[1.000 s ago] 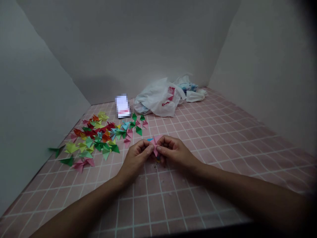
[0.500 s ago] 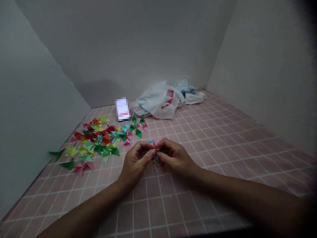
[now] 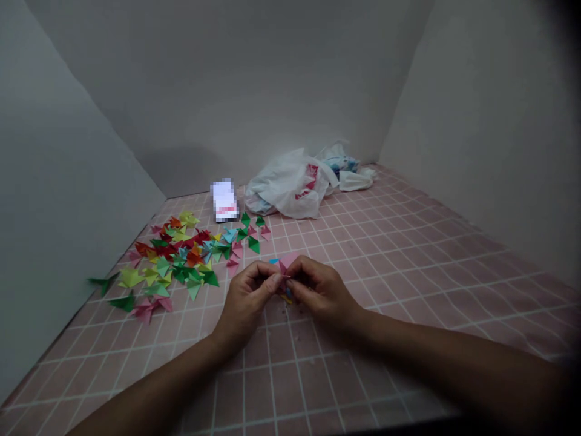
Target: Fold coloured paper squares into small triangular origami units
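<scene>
Starting at the far left, a pale wall [image 3: 68, 181] runs down to the pink checked surface [image 3: 408, 242]; right by it sits a dark green folded paper [image 3: 103, 284], wings spread; next comes a whole flock of folded papers [image 3: 170, 250], red, orange, yellow, green, light blue and pink, many touching or overlapping; at the near edge of that flock we have pink folded pieces [image 3: 145, 310]; beyond its far side there's a phone [image 3: 224, 201], screen lit but blurred into blocks; now the left hand [image 3: 249, 297], fingers curled, thumb and fingertips pinched on the pink paper [image 3: 285, 263], which is right there in the middle between the two hands; a bit of blue paper [image 3: 273, 261] peeks out just behind, and something yellow [image 3: 285, 298] shows below the fingers, too hidden to make out; farther back, a white plastic bag [image 3: 285, 184] with red print lies crumpled; and here's the right hand [image 3: 320, 290], nearly meeting the left, thumb and fingers closed on the same pink paper; behind, a blue-and-white packet [image 3: 342, 163] rests beside the bag; last, the right wall [image 3: 490, 133], plain and dim.
</scene>
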The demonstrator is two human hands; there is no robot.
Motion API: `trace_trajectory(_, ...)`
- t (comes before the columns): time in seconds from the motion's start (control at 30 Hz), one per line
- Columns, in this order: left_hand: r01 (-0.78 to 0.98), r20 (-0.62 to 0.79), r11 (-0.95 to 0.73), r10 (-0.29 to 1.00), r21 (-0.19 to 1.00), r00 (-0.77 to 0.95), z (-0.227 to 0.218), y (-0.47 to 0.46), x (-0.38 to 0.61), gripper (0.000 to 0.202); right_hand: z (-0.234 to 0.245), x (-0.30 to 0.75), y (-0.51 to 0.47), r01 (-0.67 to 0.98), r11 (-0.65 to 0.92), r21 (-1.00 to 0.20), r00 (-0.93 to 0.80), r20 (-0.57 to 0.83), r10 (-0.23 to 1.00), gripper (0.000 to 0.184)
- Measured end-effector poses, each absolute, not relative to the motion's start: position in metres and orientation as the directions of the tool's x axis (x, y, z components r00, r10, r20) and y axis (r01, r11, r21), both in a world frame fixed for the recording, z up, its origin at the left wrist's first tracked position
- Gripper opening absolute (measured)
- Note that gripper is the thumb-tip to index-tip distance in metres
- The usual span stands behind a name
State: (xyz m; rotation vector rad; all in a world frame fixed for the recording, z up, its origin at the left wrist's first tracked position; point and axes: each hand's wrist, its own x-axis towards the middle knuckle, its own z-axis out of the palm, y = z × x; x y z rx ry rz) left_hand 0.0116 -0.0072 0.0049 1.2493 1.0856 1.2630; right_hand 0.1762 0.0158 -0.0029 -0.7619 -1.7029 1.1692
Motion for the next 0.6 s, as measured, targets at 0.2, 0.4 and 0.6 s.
trace_trajectory(0.2,-0.049,0.067,-0.066,0.997,0.997,0.031,0.0031,-0.0058,0.0127,0.017,-0.0042,0.1739,0.0169,-0.095,0.108,-0.99,-0.406,0.138,0.903,0.012)
trace_trajectory(0.4,0.022,0.072,-0.071,0.997,0.997,-0.019,0.0027,-0.0057,0.0092,0.018,-0.0018,0.175,0.0215,-0.183,0.038,-0.982,-0.472,0.122,0.873,0.017)
trace_trajectory(0.6,0.112,0.097,-0.093,0.995,0.989,-0.035,0.0008,-0.0041,0.0079,0.016,-0.0027,0.1747,0.0219,-0.172,0.065,-0.983,-0.476,0.141,0.868,0.013)
